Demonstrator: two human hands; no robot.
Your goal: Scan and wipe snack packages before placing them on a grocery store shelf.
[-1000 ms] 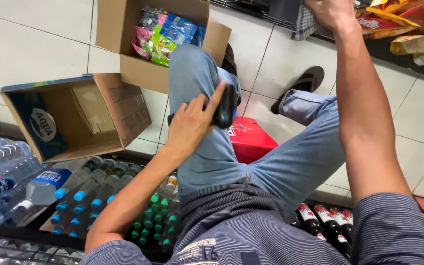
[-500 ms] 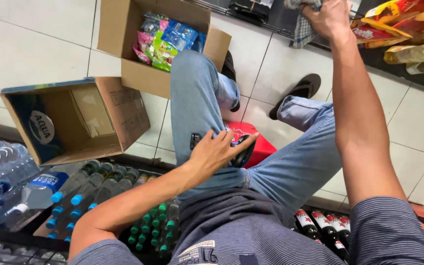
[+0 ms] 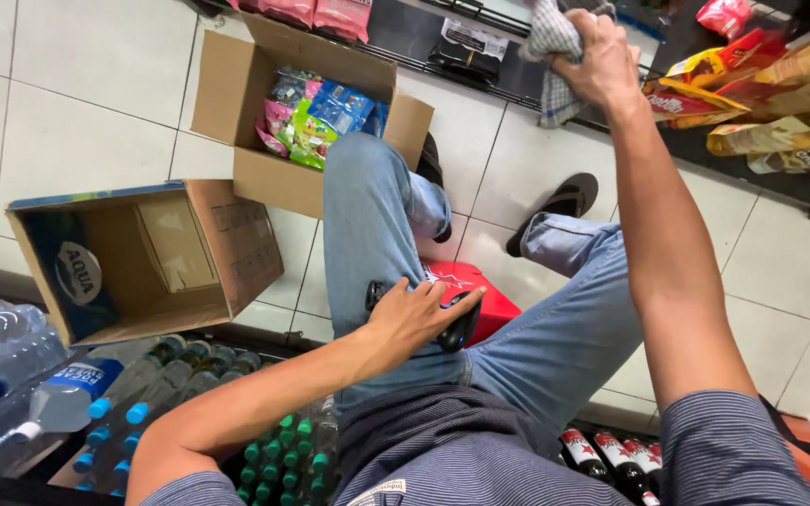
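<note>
I sit on a red stool in blue jeans. My left hand rests on my left thigh, fingers wrapped over a black phone that lies against the jeans. My right hand is raised to the dark shelf ahead and is closed on a checkered grey cloth, which hangs over the shelf edge. Yellow and red snack bags lie on the shelf to the right of that hand.
An open cardboard box with colourful snack packets stands by my left knee. An empty box lies on its side at left. Water bottles, green-capped bottles and dark red-labelled bottles fill crates below me. A dark sandal is on the white tiles.
My left hand has come down from the knee with the phone and now lies on the thigh. My right hand stays up at the shelf with the cloth.
</note>
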